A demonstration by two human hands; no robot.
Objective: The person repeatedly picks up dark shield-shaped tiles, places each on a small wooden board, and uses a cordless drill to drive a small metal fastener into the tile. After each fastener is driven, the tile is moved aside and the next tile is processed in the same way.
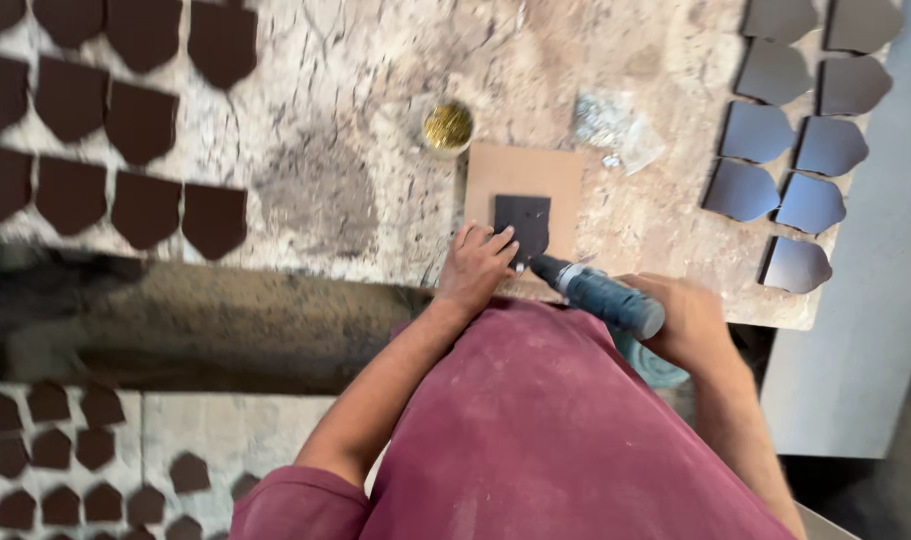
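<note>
Maroon shirt [535,440] filled the lower frame while, mid-frame, left hand [475,268] fingers lay spread, pinning the dark tile [522,222] on cardboard [525,180] on the surface [355,120], and right hand [687,322] gripped the tool [600,295]; a slip might have nicked those fingers.

Bare stone lies between the cup [448,127] and left tiles [145,205].
</note>
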